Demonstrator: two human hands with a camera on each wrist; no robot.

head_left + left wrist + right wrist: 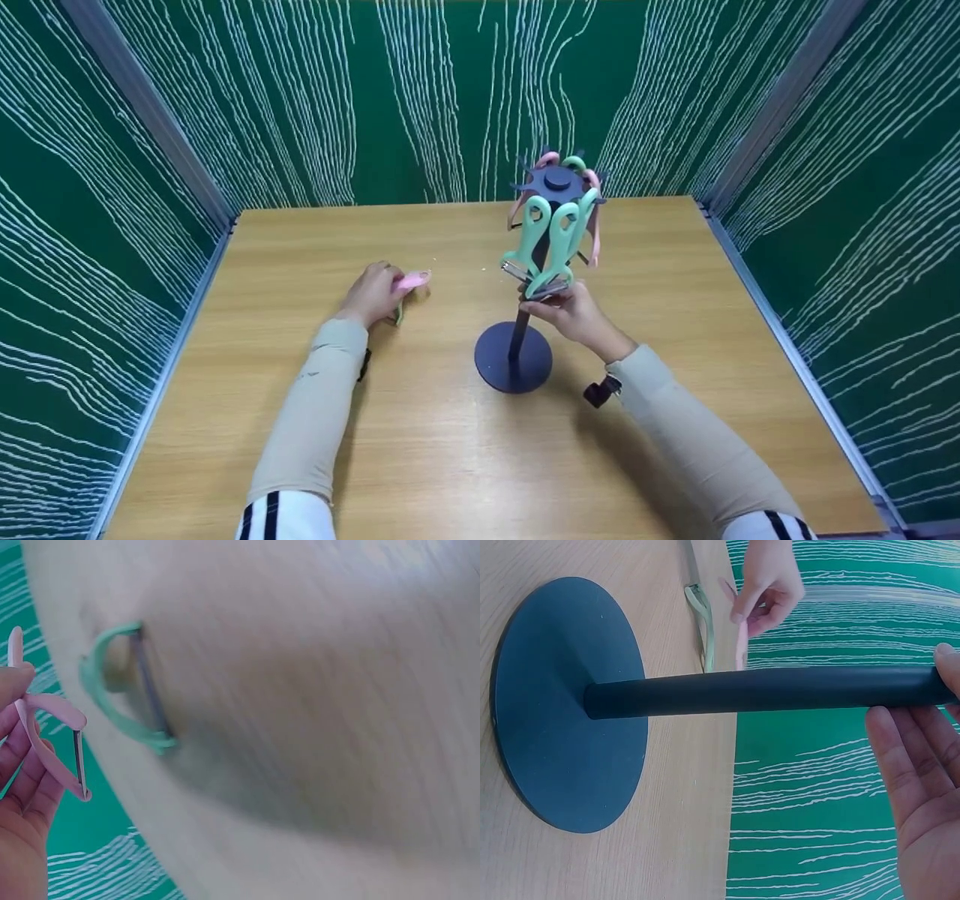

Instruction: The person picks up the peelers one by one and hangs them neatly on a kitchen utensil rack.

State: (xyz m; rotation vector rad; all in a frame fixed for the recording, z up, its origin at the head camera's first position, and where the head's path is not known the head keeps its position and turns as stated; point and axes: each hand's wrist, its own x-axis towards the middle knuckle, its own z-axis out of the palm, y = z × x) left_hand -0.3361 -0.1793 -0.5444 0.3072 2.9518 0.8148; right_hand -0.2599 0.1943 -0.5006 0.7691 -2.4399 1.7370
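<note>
My left hand (369, 294) pinches a pink peeler (57, 703) by its handle, above the left part of the table. Just below it lies a green peeler (94, 682), its blade edge up off the wood and partly hidden by the hand in the head view (399, 313). My right hand (583, 315) holds the upper pole (780, 691) of a dark rack between thumb and fingers. Several green peelers (560, 240) hang from the rack's hooked top (556, 180) on the near side, right above that hand. Pink peelers (595, 240) hang around the sides and back.
The rack's round base (514, 367) stands on the wooden table (450, 450), right of centre. Green panels (465, 112) with white line patterns and grey posts (142, 97) enclose the table at the back and sides.
</note>
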